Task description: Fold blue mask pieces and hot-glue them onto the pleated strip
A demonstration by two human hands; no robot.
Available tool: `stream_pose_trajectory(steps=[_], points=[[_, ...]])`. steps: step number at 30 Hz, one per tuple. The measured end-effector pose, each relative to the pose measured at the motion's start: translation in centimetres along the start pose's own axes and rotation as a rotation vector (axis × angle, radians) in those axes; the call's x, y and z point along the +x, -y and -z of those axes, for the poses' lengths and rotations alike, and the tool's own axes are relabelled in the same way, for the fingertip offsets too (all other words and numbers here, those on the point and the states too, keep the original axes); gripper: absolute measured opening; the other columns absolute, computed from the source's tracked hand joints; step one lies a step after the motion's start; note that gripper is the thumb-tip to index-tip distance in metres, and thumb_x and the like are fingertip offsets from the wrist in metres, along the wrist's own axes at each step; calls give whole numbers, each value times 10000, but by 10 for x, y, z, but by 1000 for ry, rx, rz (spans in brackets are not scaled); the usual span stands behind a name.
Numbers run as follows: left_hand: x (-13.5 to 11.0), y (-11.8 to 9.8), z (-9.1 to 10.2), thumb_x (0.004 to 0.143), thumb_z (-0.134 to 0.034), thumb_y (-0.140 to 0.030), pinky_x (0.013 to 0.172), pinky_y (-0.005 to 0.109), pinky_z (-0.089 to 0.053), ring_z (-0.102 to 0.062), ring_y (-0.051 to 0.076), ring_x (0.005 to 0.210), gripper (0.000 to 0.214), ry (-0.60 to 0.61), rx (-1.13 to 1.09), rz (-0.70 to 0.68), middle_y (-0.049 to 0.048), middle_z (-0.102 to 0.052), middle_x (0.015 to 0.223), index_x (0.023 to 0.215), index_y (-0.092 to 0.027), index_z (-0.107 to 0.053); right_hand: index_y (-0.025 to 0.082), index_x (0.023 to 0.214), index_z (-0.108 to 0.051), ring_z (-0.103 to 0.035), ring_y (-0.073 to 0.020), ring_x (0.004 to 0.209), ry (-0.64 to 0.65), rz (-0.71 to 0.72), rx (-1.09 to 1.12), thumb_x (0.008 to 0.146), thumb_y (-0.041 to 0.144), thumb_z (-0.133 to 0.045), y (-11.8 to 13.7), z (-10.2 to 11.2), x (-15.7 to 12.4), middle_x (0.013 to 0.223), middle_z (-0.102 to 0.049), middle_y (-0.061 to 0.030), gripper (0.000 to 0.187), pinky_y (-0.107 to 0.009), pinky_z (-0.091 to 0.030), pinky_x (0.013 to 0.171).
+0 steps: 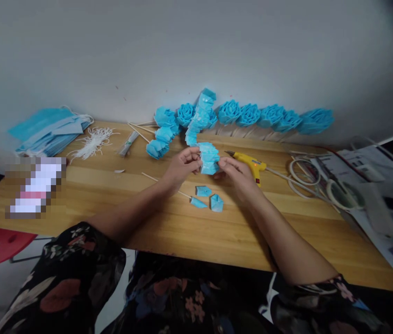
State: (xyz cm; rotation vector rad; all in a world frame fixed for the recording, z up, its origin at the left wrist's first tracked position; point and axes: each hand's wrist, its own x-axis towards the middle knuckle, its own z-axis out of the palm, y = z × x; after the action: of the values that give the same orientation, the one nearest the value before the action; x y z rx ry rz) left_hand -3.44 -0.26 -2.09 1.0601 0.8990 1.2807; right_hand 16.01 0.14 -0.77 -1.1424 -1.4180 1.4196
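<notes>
Between my hands is a short stack of folded blue petals [209, 158], cut from face-mask-like material. My left hand [183, 168] pinches its left side, and my right hand [234, 172] grips the right side with thumb and fingers. Just behind, a longer row of folded petals [200, 116] leans toward the wall. Below my hands lie two loose folded petals [216, 202] and a thin stick [184, 195] with a rolled blue tip [198, 202]. Beside my right hand rests a yellow glue gun [250, 163], its small light lit.
Finished blue flowers [248, 114] line the wall. At left are blue face masks [50, 132], white ear loops [94, 141], a bundle of thin ties [127, 143] and a blurred-out item [36, 188]. Scissors [345, 194], cables [302, 174] and papers crowd the right.
</notes>
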Motion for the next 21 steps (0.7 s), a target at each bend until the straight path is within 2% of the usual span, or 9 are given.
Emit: stream_pose_trajectory(steps=[6,11,21], points=[[-2,0,-2,773,-746,-118,625,238,-446,-593,83,634,323,37,-17,14,-41,-627,734,1083,-142,-658,221,727,-600,-534,-162,682,31,-4,-96,777,514,-756,1,-4,-2,688,-577,9,336,-334,-441,697],[-3,1,-2,762,-759,-128,618,229,-435,-582,74,623,345,87,-10,14,-48,-632,726,1090,-154,-657,219,728,-578,-499,-153,678,28,18,-128,772,476,-727,-3,-4,-1,703,-559,17,300,-332,-411,682],[-4,-4,-3,826,-748,-210,653,251,-481,-623,104,676,350,60,43,80,-9,-670,791,1162,-154,-664,225,728,-568,-485,-157,684,23,52,-181,783,471,-717,-3,-1,0,704,-552,18,294,-326,-397,666]])
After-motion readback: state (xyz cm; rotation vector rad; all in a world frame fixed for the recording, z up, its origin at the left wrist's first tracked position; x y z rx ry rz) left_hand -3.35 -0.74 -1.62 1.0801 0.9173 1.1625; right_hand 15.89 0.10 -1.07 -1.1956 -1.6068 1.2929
